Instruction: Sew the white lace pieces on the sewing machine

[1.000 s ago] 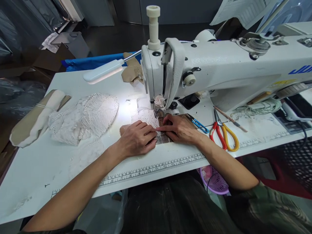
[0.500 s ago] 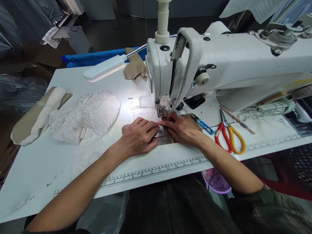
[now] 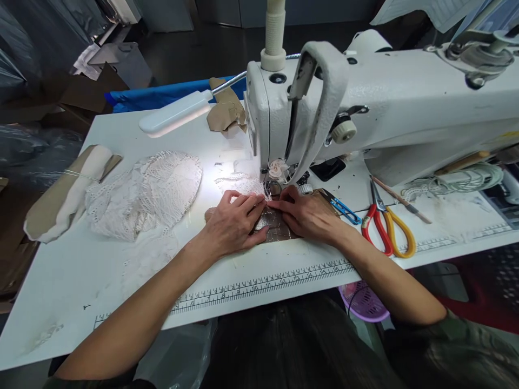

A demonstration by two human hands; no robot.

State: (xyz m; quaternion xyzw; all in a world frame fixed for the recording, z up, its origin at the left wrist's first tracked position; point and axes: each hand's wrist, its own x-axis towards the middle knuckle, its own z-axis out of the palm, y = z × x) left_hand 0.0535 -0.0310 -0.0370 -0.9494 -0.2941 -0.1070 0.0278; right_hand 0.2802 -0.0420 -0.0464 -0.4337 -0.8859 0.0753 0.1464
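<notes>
A white sewing machine [image 3: 259, 124] stands over the work, its needle area close to my fingertips. White lace [image 3: 243, 183] lies over a shiny brown piece of fabric [image 3: 278, 226], in front of the presser foot. My left hand [image 3: 237, 221] rests on both from the left, fingers stretched toward the needle and thumb apart on the brown fabric. My right hand [image 3: 310, 213] is closed at the brown fabric's right side, its index finger pointing left and nearly meeting the left fingertips. Both palms hide much of the layers.
Piled white lace [image 3: 162, 186] and a tied fabric bundle [image 3: 67, 194] lie left. A lamp [image 3: 174, 114] hangs over the table. Blue thread snips [image 3: 344, 209], red-and-yellow scissors [image 3: 383, 221] and a brush-like stick [image 3: 401, 200] lie right. A printed ruler [image 3: 259, 283] runs along the front edge.
The view has shifted slightly, so most things sit a little farther right. My left fingers are a bit more bent and the thumb has shifted slightly; both hands remain at the fabric.
</notes>
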